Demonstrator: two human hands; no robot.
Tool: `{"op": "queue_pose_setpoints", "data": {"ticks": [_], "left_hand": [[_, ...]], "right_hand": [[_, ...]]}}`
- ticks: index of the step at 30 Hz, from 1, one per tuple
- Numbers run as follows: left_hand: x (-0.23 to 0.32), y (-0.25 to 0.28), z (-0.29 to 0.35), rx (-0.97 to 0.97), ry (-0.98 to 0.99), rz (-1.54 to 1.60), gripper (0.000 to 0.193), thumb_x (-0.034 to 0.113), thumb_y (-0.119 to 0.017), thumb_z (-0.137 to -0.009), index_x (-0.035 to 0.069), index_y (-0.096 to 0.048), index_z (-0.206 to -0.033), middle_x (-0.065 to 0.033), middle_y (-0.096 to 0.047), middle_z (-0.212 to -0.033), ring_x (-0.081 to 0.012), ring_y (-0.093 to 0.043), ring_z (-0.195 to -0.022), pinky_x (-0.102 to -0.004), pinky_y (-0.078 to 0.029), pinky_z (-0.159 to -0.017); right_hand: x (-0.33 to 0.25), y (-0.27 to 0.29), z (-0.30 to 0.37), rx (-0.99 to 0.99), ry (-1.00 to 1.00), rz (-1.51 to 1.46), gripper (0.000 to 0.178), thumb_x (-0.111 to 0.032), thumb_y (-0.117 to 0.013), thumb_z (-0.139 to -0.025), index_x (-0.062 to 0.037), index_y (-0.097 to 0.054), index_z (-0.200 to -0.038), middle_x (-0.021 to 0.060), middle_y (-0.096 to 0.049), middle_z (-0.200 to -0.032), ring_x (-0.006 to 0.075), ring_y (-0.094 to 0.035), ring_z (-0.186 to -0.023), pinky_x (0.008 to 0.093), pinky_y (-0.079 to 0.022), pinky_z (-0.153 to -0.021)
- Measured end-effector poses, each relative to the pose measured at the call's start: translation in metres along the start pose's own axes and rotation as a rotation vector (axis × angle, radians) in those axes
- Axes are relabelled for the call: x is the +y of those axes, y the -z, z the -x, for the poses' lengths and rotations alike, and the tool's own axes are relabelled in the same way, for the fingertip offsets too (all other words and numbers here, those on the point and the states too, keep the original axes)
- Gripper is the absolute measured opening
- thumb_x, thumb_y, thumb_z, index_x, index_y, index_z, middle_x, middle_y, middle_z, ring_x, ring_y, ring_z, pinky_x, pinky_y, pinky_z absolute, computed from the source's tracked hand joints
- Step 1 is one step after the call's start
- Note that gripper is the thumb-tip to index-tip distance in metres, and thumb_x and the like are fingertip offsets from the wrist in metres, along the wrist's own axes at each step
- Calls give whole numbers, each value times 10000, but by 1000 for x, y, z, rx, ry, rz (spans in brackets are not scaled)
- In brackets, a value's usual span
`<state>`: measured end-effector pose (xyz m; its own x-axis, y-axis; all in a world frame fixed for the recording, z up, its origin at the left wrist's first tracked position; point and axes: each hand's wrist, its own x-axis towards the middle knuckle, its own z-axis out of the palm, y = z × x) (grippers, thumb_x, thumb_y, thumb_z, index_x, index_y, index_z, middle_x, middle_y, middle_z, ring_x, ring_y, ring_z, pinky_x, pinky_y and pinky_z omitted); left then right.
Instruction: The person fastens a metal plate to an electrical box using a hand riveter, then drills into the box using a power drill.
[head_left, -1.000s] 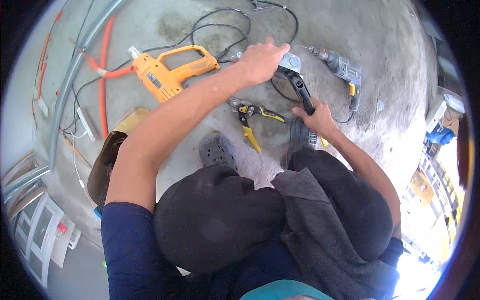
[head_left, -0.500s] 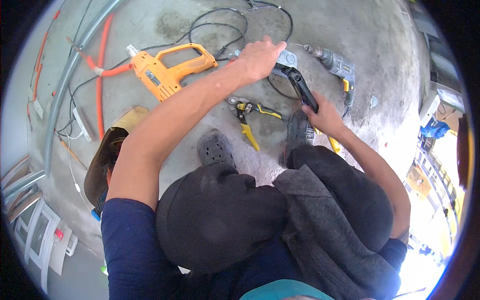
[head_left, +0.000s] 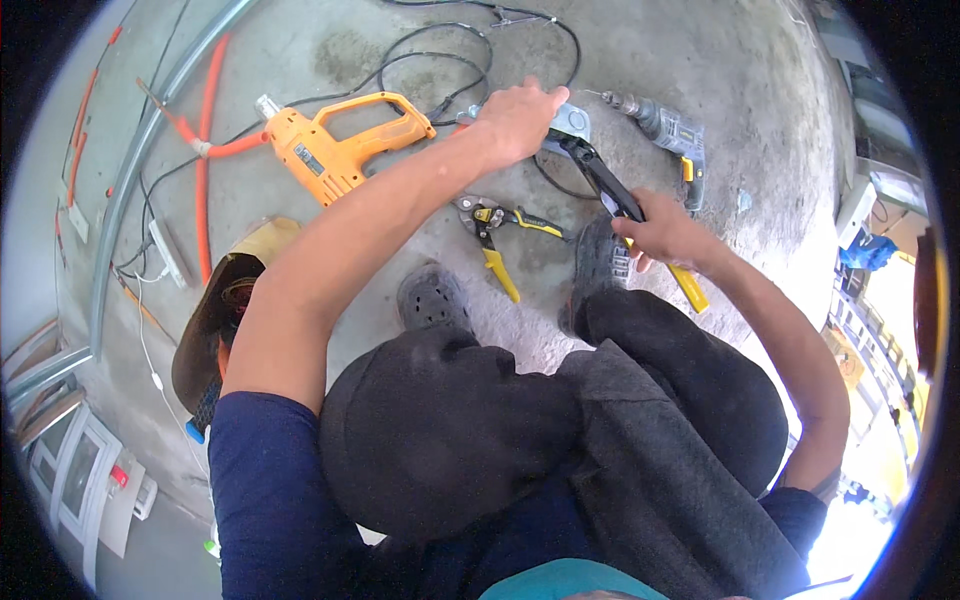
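Note:
My left hand (head_left: pixel 520 122) is closed over the silver metal head (head_left: pixel 573 122) of a long-handled hand tool, whose exact kind I cannot make out. The tool's black handle (head_left: pixel 605 180) slants toward my right shoe. My right hand (head_left: pixel 665 230) wraps round the handle's lower part, and a yellow handle end (head_left: pixel 690 290) sticks out below it. What my left fingers grip underneath is hidden. On the floor between my shoes and the tool lie yellow-and-black snips (head_left: pixel 493 225) with their handles spread.
A yellow heat gun (head_left: pixel 325 150) lies left of my left hand. A grey drill (head_left: pixel 660 130) lies to the right. Black cable (head_left: pixel 440 50) coils beyond. At left are orange conduit (head_left: pixel 204 200), a metal rail (head_left: pixel 125 180) and an open bag (head_left: pixel 235 275).
My right hand has slid down the tool and to the right, and its yellow handle end now shows below the hand. The left hand stays on the tool's head.

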<state>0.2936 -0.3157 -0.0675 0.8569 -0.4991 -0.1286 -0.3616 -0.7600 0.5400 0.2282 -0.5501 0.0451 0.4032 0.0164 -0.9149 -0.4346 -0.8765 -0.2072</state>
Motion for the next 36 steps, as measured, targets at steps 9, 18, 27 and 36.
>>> {"op": "queue_pose_setpoints", "data": {"ticks": [9, 18, 27, 36], "left_hand": [[-3, -7, 0, 30, -9, 8, 643, 37, -687, -829, 120, -496, -1437, -267, -614, -1138, -441, -694, -978, -511, -581, -818], [-3, -8, 0, 19, 4, 18, 647, 46, -689, -832, 124, -499, -1446, -259, -611, -1156, -434, -696, -977, -513, -579, -825], [-1, -4, 0, 32, -18, -4, 432, 63, -585, -916, 108, -545, -1344, -240, -620, -1122, -407, -703, -991, -488, -583, -832], [-4, -5, -2, -6, -11, 17, 676, 41, -726, -798, 106, -480, -1424, -253, -594, -1147, -439, -687, -984, -520, -572, -816]], "right_hand": [[6, -18, -18, 290, 147, 329, 495, -382, -635, -944, 3, -587, -1251, 313, -682, -1069, 484, -653, -1041, 541, -497, -917], [6, -16, -24, 204, 59, 303, 461, -401, -611, -960, 1, -620, -1186, 299, -689, -1050, 462, -662, -1044, 526, -497, -903], [23, -25, -39, 292, 104, 340, 448, -397, -613, -961, 5, -599, -1160, 317, -687, -964, 495, -672, -959, 556, -503, -858], [18, -30, -42, 350, 148, 267, 503, -488, -675, -922, -17, -645, -1096, 259, -687, -862, 421, -693, -869, 503, -503, -783]]}}
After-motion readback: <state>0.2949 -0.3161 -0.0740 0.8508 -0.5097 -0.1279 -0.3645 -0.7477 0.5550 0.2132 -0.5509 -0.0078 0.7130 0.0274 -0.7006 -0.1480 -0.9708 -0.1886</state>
